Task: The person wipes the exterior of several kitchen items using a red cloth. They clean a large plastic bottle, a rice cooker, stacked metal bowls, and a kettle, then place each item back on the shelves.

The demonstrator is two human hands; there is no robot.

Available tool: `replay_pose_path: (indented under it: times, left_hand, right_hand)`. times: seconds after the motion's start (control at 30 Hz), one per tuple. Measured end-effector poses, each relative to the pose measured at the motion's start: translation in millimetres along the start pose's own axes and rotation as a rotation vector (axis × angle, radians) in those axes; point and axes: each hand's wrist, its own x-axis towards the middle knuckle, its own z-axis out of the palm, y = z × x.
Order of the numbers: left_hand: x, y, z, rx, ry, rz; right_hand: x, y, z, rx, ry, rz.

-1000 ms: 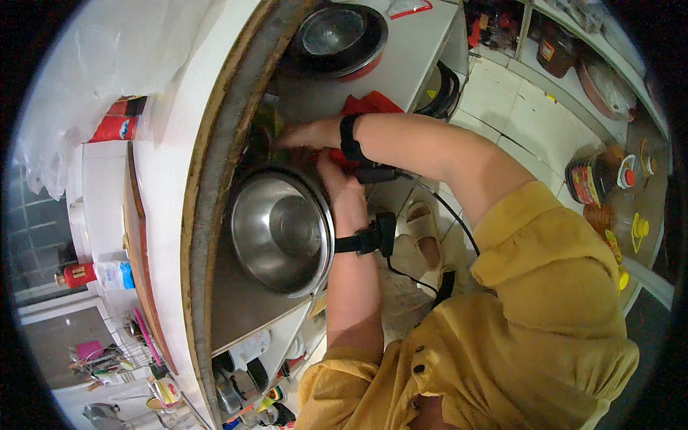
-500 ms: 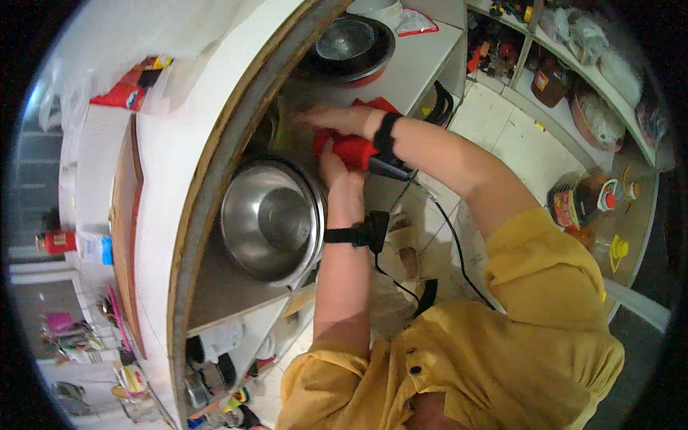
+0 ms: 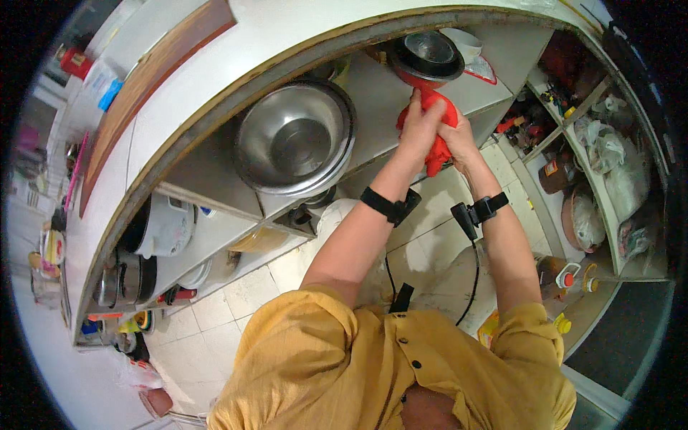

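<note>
A bunched red cloth (image 3: pixel 436 159) is gripped between my two hands at the front of the shelf. My left hand (image 3: pixel 418 130) is closed on its left side, and my right hand (image 3: pixel 460 140) closes on it from the right. Some fingertips are hidden by the folds. Just beyond the hands sits a stack of bowls (image 3: pixel 428 61), dark outside with a reddish lower one; whether the cloth touches it I cannot tell. Left of my hands, a large steel basin (image 3: pixel 294 147) rests in another on the same shelf.
The curved counter edge (image 3: pixel 208 93) overhangs the shelf. A white pot (image 3: pixel 168 226) stands in the lower left compartment. On the right are shelves with plastic bags (image 3: pixel 609 168) and oil bottles (image 3: pixel 555 272). Black cables (image 3: pixel 473 287) hang from my wrist straps.
My view has turned, and the shelf appears further right and rotated. Both hands, earlier apart and blurred over the shelf beside the basin, have come together on the red cloth near the bowl stack.
</note>
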Motion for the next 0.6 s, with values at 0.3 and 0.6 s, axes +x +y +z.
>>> replay_pose_path:
  times: [0.3,0.6]
  left_hand:
    - [-108.4,117.6,-64.9,0.388,0.270,0.438]
    - [-158.1,196.5,-123.5,-0.161,0.468,0.235]
  right_hand:
    - [-23.7,-7.8,33.7,0.501,-0.315,0.356]
    - [-30.2,-29.9,52.2,0.344,-0.054,0.004]
